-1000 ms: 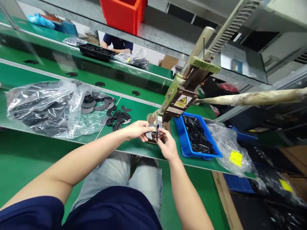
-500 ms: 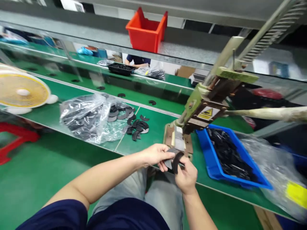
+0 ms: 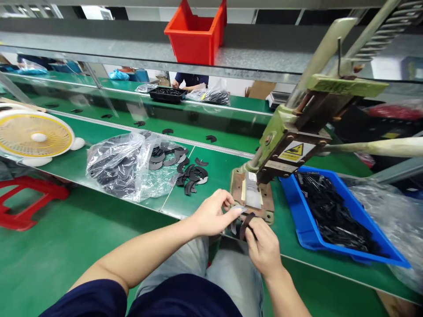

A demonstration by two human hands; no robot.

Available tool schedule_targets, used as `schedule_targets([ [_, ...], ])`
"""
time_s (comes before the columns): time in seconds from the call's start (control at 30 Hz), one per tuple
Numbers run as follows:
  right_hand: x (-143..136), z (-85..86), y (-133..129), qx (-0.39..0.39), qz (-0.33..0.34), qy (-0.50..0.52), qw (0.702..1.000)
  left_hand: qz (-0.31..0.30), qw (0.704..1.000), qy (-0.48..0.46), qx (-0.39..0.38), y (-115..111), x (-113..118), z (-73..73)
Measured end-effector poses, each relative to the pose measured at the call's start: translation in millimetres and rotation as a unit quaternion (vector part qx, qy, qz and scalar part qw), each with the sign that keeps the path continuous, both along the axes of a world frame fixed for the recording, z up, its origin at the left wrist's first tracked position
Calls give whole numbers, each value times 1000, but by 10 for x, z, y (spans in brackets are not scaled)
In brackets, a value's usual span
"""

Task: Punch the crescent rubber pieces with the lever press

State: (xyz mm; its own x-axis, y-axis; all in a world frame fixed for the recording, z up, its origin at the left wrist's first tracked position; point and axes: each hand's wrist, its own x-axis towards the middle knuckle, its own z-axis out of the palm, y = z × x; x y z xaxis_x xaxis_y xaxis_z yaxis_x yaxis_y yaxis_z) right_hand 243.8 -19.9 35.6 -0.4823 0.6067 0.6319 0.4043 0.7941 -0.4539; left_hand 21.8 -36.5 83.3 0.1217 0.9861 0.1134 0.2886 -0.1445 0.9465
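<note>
Just in front of the base plate (image 3: 268, 200) of a green hand press (image 3: 277, 132), my two hands are close together. My left hand (image 3: 216, 213) pinches a grey curved piece (image 3: 234, 225) between thumb and fingers. A black curved piece (image 3: 245, 226) is gripped by my right hand (image 3: 264, 244), its fingers bent around the lower side. Several loose black curved pieces (image 3: 191, 176) lie on the green table left of the press, beside a clear plastic bag (image 3: 115, 165) full of similar pieces.
A blue bin (image 3: 304, 233) of black parts stands right of the press, whose lever (image 3: 380, 146) reaches right. Behind runs a green belt (image 3: 188, 132) with spaced curved pieces. A red bin (image 3: 193, 42) sits on the shelf, a fan (image 3: 20, 132) at left. A person (image 3: 191, 80) sits beyond.
The view has shifted slightly. My left hand's fingers have lifted and spread a little from the grey piece, and the two curved pieces have tilted relative to each other.
</note>
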Motion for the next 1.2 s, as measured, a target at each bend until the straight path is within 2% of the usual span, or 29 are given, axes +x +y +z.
schedule_targets([
  [0.07, 12, -19, 17, 15, 4, -15, 1000, 8, 989, 108, 98, -52, 16, 70],
  [0.17, 16, -44, 26, 35, 15, -42, 998, -38, 976, 177, 121, -70, 75, 58],
  [0.23, 21, -37, 16, 59, 19, -54, 997, -46, 986, 144, 66, -58, 115, -15],
  [0.37, 49, -2, -43, 94, 30, -53, 994, -58, 995, -9, -84, -60, 127, -153],
  [0.5, 80, -16, -89, 73, 21, -36, 996, -42, 990, -92, -99, -75, 68, -180],
  [0.57, 96, -33, -97, 65, 19, -22, 997, -46, 977, -159, -135, -80, 50, -189],
  [0.7, 126, -61, -79, 59, 30, -24, 998, -119, 937, -229, -235, -90, 59, -249],
  [0.9, 154, -106, -80, 41, 23, -18, 999, -104, 924, -275, -245, -113, 97, -292],
  [1.0, 185, -136, -83, 37, 16, -6, 999, -121, 913, -291, -260, -113, 111, -272],
  [1.2, 218, -177, -89, 33, 18, 1, 999, -135, 916, -277, -255, -133, 95, -227],
])
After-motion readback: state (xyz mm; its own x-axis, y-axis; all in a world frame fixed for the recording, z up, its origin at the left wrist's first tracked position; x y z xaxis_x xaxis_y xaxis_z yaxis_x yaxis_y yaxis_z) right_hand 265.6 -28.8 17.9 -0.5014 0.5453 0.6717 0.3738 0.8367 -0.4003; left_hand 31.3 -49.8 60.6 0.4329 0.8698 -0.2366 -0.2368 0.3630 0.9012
